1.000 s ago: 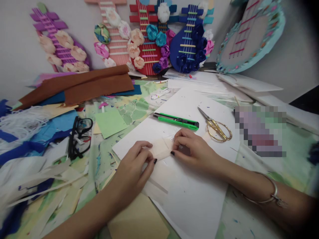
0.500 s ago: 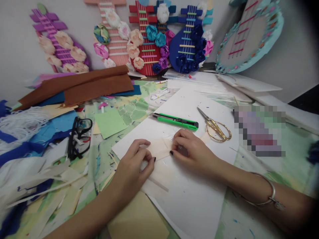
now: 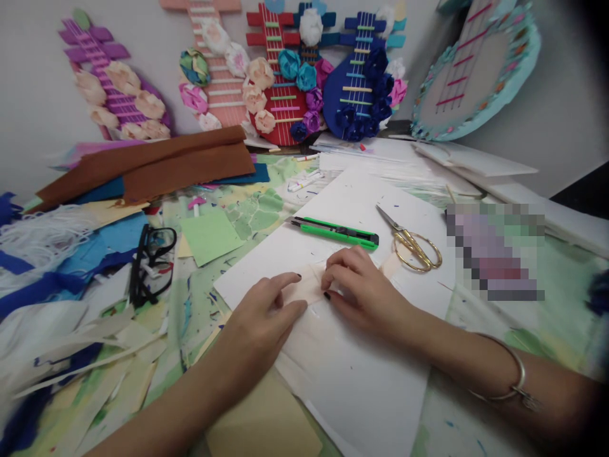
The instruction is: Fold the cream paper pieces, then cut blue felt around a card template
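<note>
Left hand (image 3: 259,317) flat, fingers stretched out, pressing on cream paper piece (image 3: 308,287). Right hand (image 3: 362,289) curled, thumb and fingertips nipping paper's right edge. Paper lies between hands on white sheet (image 3: 366,387) on table. Green utility knife (image 3: 339,232) just beyond right hand; gold scissors (image 3: 412,245) beside it. Black glasses (image 3: 150,257) well left, near green paper square (image 3: 210,235).
</note>
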Action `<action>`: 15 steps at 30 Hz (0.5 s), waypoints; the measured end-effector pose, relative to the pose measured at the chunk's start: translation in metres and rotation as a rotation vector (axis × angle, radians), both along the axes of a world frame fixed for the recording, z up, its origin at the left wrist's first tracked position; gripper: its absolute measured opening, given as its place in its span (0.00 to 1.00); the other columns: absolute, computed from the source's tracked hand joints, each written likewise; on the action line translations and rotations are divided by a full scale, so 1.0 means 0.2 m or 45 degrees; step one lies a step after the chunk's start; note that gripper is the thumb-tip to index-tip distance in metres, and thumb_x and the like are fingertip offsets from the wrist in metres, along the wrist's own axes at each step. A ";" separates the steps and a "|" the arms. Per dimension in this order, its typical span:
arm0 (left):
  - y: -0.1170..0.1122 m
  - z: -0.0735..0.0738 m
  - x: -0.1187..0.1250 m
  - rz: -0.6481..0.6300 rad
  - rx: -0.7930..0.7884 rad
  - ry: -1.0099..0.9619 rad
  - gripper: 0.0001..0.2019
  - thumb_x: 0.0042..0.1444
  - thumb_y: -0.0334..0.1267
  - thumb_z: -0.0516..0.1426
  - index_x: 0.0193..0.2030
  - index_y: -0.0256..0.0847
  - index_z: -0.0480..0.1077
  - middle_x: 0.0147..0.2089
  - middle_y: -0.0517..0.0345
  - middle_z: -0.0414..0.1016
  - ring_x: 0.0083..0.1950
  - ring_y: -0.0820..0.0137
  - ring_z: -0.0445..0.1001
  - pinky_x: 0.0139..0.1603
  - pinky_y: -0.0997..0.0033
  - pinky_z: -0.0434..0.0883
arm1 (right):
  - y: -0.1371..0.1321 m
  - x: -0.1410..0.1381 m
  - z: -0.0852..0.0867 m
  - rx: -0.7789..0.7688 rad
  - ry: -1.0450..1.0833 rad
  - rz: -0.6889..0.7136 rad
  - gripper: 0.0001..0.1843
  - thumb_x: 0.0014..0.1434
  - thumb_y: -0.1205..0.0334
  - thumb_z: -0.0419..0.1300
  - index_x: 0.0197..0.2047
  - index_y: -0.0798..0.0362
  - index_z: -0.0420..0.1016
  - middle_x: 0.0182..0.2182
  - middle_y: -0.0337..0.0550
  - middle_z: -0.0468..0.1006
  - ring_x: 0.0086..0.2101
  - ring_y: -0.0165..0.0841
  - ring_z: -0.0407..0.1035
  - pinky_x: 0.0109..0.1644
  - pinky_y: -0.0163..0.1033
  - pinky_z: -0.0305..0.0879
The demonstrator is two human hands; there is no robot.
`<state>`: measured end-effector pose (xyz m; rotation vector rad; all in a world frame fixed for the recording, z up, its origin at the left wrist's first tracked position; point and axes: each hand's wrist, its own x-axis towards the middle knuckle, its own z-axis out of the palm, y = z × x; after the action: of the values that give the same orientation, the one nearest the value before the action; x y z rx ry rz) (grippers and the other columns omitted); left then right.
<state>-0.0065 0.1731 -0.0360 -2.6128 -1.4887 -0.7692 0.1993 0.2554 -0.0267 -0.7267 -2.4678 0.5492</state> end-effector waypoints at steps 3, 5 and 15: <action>-0.01 0.03 -0.01 -0.123 0.022 0.076 0.09 0.62 0.27 0.49 0.47 0.35 0.68 0.51 0.46 0.69 0.44 0.64 0.65 0.44 0.60 0.68 | 0.01 0.01 0.00 0.179 -0.023 0.204 0.12 0.61 0.74 0.50 0.41 0.54 0.73 0.40 0.46 0.74 0.42 0.36 0.58 0.45 0.42 0.60; -0.01 0.05 -0.01 -0.188 0.053 0.135 0.10 0.63 0.27 0.48 0.47 0.32 0.68 0.47 0.46 0.72 0.43 0.62 0.65 0.43 0.59 0.67 | 0.02 0.01 0.00 0.261 -0.084 0.306 0.13 0.64 0.72 0.49 0.44 0.53 0.74 0.38 0.44 0.76 0.41 0.36 0.58 0.44 0.42 0.59; -0.01 0.07 -0.04 -0.234 0.007 0.188 0.12 0.63 0.28 0.49 0.51 0.33 0.67 0.43 0.48 0.75 0.44 0.60 0.67 0.42 0.58 0.66 | 0.07 0.05 0.07 0.458 -0.253 0.402 0.14 0.65 0.69 0.49 0.40 0.54 0.76 0.36 0.44 0.78 0.42 0.37 0.60 0.43 0.44 0.56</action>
<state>-0.0135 0.1713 -0.0219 -2.7617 -1.2213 -0.5758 0.2098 0.2689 -0.0135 -0.2602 -2.7819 0.1334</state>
